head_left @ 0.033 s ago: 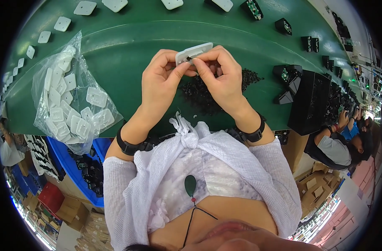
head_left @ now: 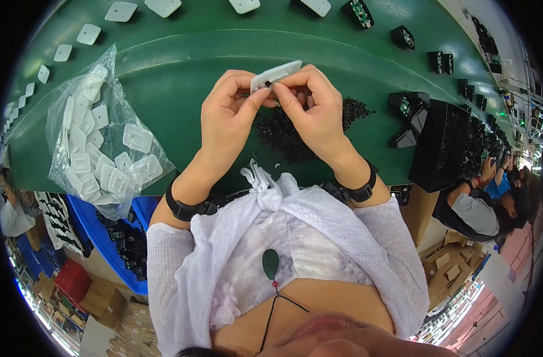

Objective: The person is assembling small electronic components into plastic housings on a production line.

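Observation:
Both hands hold one white plastic plate (head_left: 277,74) with rounded corners, tilted above the green bench. My left hand (head_left: 231,110) is closed on its left end, thumb along the near side. My right hand (head_left: 315,104) is closed on the right part, its thumb tip close to the left thumb. Between the thumb tips a small black part (head_left: 268,84) shows against the plate; whether it is seated there I cannot tell. Under and beside my right hand lies a loose pile of small black parts (head_left: 289,140), partly hidden by that hand.
On the left, a clear plastic bag (head_left: 57,128) holds several white plates. Other plates and black housings with green circuit boards (head_left: 360,13) line the far strip. At right stand a black box (head_left: 441,146) and more housings; beyond it a co-worker (head_left: 485,208) sits. A blue bin (head_left: 99,238) is lower left.
The white plate has tipped slightly in my fingers, so less of its face shows. Both hands stay in nearly the same place.

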{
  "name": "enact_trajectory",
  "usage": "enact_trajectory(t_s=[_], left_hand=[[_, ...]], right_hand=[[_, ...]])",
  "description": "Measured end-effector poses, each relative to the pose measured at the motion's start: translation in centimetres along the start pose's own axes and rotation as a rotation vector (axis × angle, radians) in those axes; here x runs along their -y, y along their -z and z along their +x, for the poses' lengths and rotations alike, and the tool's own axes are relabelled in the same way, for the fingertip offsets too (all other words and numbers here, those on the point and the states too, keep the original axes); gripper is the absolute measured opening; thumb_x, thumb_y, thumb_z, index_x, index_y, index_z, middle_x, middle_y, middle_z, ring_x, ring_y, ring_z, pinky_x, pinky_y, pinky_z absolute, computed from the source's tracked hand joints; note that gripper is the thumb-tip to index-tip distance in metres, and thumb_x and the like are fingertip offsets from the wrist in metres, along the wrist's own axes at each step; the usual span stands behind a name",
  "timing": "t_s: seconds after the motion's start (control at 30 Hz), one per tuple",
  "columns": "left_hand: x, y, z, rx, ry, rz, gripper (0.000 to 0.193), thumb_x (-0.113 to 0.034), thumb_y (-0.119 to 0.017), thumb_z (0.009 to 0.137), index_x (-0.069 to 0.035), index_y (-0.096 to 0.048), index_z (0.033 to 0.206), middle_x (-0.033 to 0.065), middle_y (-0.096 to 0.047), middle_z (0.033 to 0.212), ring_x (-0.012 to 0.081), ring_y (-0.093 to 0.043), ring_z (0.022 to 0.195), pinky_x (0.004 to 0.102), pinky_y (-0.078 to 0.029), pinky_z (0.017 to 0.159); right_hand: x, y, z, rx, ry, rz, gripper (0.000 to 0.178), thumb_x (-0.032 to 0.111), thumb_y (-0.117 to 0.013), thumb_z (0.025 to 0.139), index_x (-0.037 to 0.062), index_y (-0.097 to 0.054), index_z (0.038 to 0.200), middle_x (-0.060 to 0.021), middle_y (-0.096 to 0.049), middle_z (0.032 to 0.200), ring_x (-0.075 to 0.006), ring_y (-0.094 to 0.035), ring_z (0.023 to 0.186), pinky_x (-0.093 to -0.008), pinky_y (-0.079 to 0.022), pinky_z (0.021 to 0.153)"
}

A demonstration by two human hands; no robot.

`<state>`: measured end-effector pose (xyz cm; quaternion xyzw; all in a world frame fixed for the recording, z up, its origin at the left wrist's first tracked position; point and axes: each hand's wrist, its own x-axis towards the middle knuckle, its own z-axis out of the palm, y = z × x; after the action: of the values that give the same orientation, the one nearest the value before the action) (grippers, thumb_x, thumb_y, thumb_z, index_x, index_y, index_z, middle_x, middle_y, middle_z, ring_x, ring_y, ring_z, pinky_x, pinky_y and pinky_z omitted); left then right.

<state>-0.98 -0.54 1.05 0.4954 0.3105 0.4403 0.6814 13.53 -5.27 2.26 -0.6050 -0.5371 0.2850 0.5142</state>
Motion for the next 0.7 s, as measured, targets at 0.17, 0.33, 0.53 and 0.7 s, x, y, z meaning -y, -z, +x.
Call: enact_trajectory(t_s=[0.17, 0.33, 0.53, 0.7], left_hand=[[-0.2, 0.0, 0.0, -0.011, -0.199, 0.289, 0.005, 0.004, -0.062, 0.087, 0.005, -0.058, 0.089, 0.0092, -0.055, 0.097, 0.0136, -0.061, 0.075, 0.0233, -0.053, 0.065], [-0.3, 0.6, -0.1, 0.011, -0.159, 0.273, 0.005, 0.004, -0.063, 0.086, 0.004, -0.057, 0.087, 0.009, -0.055, 0.095, 0.0126, -0.059, 0.073, 0.0224, -0.051, 0.062], [-1.1, 1.5, -0.5, 0.138, 0.036, 0.132, 0.004, 0.006, -0.059, 0.088, 0.007, -0.057, 0.091, 0.009, -0.055, 0.093, 0.0139, -0.061, 0.073, 0.0237, -0.051, 0.063], [-1.5, 2.2, 0.0, 0.177, 0.217, 0.007, 0.024, -0.001, -0.05, 0.095, 0.009, -0.055, 0.116, 0.0124, -0.061, 0.091, 0.0172, -0.064, 0.074, 0.0267, -0.052, 0.064]], right_hand=[[-0.2, -0.3, -0.1, 0.058, -0.164, 0.145, 0.009, 0.003, -0.068, 0.085, 0.0028, -0.06, 0.089, 0.0033, -0.053, 0.08, -0.0008, -0.041, 0.063, -0.0161, -0.032, 0.054], [0.0, -0.4, 0.2, -0.139, -0.071, -0.06, 0.018, 0.009, -0.073, 0.082, 0.0028, -0.059, 0.09, 0.0049, -0.051, 0.079, -0.0019, -0.041, 0.063, -0.0176, -0.033, 0.055], [0.2, 2.4, 2.0, 0.321, -0.19, 0.005, 0.024, 0.014, -0.079, 0.077, 0.0045, -0.059, 0.085, 0.0043, -0.054, 0.078, -0.0035, -0.045, 0.063, -0.0184, -0.037, 0.056], [-0.8, 2.4, 1.9, 0.281, -0.301, 0.227, 0.024, 0.017, -0.079, 0.078, 0.0051, -0.059, 0.085, 0.0017, -0.059, 0.079, -0.0041, -0.052, 0.07, -0.0199, -0.041, 0.061]])
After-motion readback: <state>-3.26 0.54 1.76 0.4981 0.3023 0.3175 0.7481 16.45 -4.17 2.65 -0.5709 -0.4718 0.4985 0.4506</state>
